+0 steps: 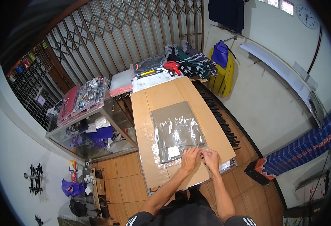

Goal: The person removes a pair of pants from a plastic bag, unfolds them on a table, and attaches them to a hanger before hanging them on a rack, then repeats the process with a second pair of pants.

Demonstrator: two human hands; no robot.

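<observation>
A clear plastic bag (176, 128) lies flat on the cardboard-covered table (142, 113), with a folded grey-brown cloth item (173, 111) inside. Near its lower edge shows a white label (173, 151). My left hand (191, 159) rests at the bag's lower right edge, fingers curled in on the plastic. Right beside it, my right hand (211, 158) pinches the same corner, its fingertips nearly meeting those of the left. The exact bit of plastic between my fingers is partly hidden.
At the table's far end are red-handled scissors (172, 67), a yellow cutter (147, 73), papers (154, 83) and striped clothes (191, 60). A glass display case (93, 132) stands left, with packaged goods on top. Blue patterned boxes (293, 154) are at right.
</observation>
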